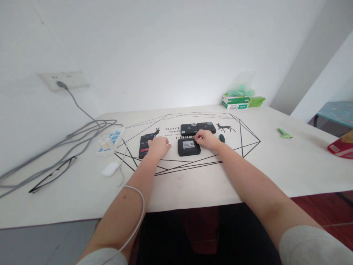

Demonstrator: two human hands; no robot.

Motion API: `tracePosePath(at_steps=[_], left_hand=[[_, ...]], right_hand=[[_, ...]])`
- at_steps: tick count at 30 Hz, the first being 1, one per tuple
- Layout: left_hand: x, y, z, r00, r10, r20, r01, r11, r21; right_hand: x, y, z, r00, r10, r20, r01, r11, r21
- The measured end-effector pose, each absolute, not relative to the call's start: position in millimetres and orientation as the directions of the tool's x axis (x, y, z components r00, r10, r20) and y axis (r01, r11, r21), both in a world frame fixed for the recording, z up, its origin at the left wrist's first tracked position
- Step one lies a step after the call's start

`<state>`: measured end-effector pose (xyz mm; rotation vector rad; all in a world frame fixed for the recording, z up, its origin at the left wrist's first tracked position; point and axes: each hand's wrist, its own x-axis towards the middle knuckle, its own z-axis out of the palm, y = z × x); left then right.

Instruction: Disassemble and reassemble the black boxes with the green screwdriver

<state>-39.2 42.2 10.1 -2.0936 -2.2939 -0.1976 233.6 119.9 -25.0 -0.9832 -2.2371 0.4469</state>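
A black square device (189,150) with a white label on its upper face lies in front of me. At its upper right corner is my right hand (206,139), thumb and fingers pinched together; what they hold, if anything, I cannot make out. My left hand (160,146) rests by the right edge of a black phone (144,147) with a lit screen, one finger reaching over it; the hand looks loosely open and holds nothing visible. Behind the labelled device, two similar black devices (188,129) lie side by side. Right of my right hand is a small dark green object (222,138).
On the left are a white power strip (111,141), grey cables (82,136), glasses (53,175) and a white earbud case (110,169). A thin white cable crosses my left forearm. Green and white boxes (235,102) stand at the back right. A green wrapper (284,133) and a red package (342,146) lie at right.
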Motion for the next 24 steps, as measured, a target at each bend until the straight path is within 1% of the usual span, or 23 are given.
tracePosePath(at_steps=[4, 8, 13, 16, 19, 24], left_hand=[[-30.3, 40.0, 5.7, -0.067, 0.991, 0.114, 0.998, 0.065, 0.026], [-23.9, 37.5, 2.9, -0.051, 0.990, 0.128, 0.998, 0.054, -0.016], [-21.7, 39.1, 0.7, -0.040, 0.991, 0.128, 0.999, 0.043, -0.018], [-21.3, 41.1, -1.7, -0.039, 0.992, 0.121, 0.999, 0.039, -0.001], [-21.3, 43.5, -5.1, -0.048, 0.992, 0.121, 0.998, 0.044, 0.034], [-21.1, 46.0, -4.6, -0.075, 0.989, 0.125, 0.987, 0.056, 0.152]], right_hand=[[233.6, 118.4, -23.0, -0.537, 0.745, 0.396, 0.558, 0.666, -0.495], [229.9, 114.9, -17.0, -0.566, 0.733, 0.377, 0.600, 0.680, -0.422], [225.6, 110.9, -12.1, -0.611, 0.717, 0.335, 0.638, 0.697, -0.326], [225.1, 108.3, -11.1, -0.621, 0.716, 0.318, 0.650, 0.698, -0.302], [225.8, 106.7, -11.1, -0.605, 0.731, 0.315, 0.665, 0.682, -0.304], [227.5, 106.5, -12.8, -0.564, 0.758, 0.327, 0.663, 0.652, -0.368]])
